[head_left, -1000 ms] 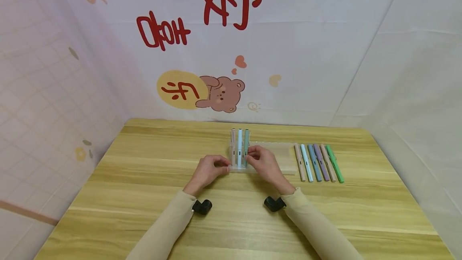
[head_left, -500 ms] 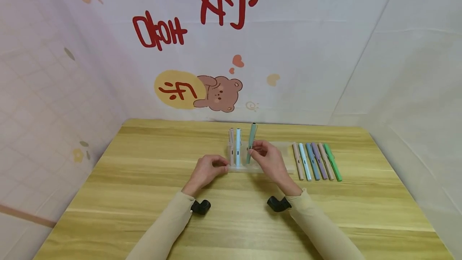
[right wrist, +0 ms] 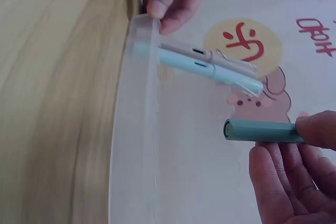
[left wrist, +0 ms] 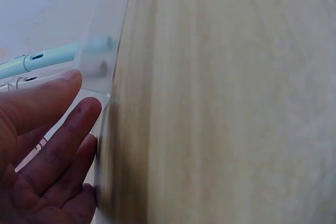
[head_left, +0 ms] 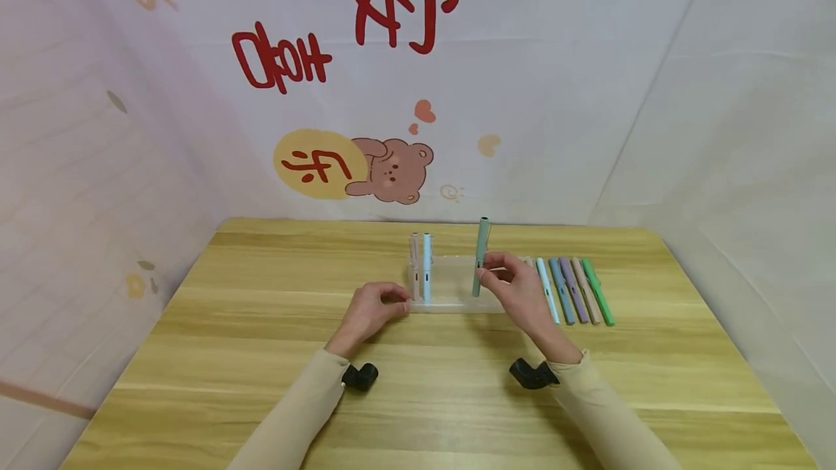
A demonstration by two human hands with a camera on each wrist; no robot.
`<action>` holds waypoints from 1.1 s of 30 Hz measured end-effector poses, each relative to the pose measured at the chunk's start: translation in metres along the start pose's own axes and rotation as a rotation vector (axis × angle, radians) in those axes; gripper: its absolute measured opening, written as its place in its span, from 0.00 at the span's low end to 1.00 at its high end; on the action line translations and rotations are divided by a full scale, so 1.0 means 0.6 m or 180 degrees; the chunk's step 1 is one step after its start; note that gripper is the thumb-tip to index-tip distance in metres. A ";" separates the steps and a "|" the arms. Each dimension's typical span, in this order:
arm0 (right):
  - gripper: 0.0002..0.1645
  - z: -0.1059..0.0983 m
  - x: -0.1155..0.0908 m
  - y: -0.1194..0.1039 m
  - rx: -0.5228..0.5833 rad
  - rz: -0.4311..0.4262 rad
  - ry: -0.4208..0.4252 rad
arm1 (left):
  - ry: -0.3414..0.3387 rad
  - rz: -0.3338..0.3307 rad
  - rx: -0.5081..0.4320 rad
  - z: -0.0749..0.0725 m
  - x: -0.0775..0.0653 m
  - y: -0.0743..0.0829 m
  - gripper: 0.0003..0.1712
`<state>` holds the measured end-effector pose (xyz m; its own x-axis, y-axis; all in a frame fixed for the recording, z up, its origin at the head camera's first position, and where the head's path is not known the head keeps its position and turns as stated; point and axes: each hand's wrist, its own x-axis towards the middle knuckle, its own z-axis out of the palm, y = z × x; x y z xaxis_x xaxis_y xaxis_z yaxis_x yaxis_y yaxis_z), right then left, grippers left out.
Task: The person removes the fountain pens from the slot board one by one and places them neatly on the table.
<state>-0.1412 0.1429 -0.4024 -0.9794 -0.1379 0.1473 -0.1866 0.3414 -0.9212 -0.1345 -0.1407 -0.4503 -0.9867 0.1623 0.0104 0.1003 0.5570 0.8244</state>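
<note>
A teal-green pen (head_left: 482,241) stands nearly upright in my right hand (head_left: 522,294), pinched between thumb and fingers. In the right wrist view the lower end of this teal-green pen (right wrist: 257,130) points out past the fingertips, over the clear pen stand (right wrist: 134,145). My left hand (head_left: 374,310) holds the left end of the stand, thumb and fingers at its corner. Beside that hand, a pinkish-beige pen (head_left: 414,274) and a light blue pen (head_left: 427,267) lean upright side by side in the stand.
Several capped pens lie in a row right of the stand, among them a light blue pen (head_left: 548,290), a purple pen (head_left: 572,290) and a green pen (head_left: 599,292). My right hand partly covers the row's left end. A printed cloth wall (head_left: 548,107) rises behind the wooden table (head_left: 418,397).
My right hand has lifted the teal-green pen from its spot beside the light blue one and carried it right along the stand. My left hand stays at the stand's left end.
</note>
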 end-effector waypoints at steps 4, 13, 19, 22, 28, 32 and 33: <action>0.21 -0.025 -0.008 0.004 -0.0029 0.0006 0.0057 | 0.0031 0.0025 0.0018 0.001 0.001 -0.002 0.07; 0.23 -0.080 -0.020 0.011 -0.0095 0.0041 0.0143 | 0.0023 -0.0011 -0.0002 0.000 0.004 0.000 0.06; 0.24 -0.114 -0.026 0.020 -0.0196 0.0082 0.0272 | 0.0023 -0.0041 0.0010 0.002 0.005 0.002 0.06; 0.25 -0.129 -0.029 0.024 -0.0253 0.0117 0.0325 | 0.0020 -0.0051 0.0010 0.001 0.004 0.002 0.06; 0.26 -0.157 -0.033 0.034 -0.0348 0.0141 0.0463 | 0.0031 -0.0051 -0.0007 -0.001 0.004 0.003 0.06; 0.26 -0.175 -0.037 0.044 -0.0348 0.0159 0.0534 | 0.0016 -0.0067 -0.0028 -0.001 0.004 0.005 0.06; 0.27 -0.180 -0.039 0.047 -0.0352 0.0167 0.0553 | 0.0013 -0.0071 -0.0031 -0.001 0.004 0.005 0.06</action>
<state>-0.1318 0.2560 -0.3929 -0.9848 0.0417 0.1688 -0.1329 0.4452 -0.8855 -0.1367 -0.1388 -0.4475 -0.9892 0.1466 -0.0058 0.0770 0.5525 0.8299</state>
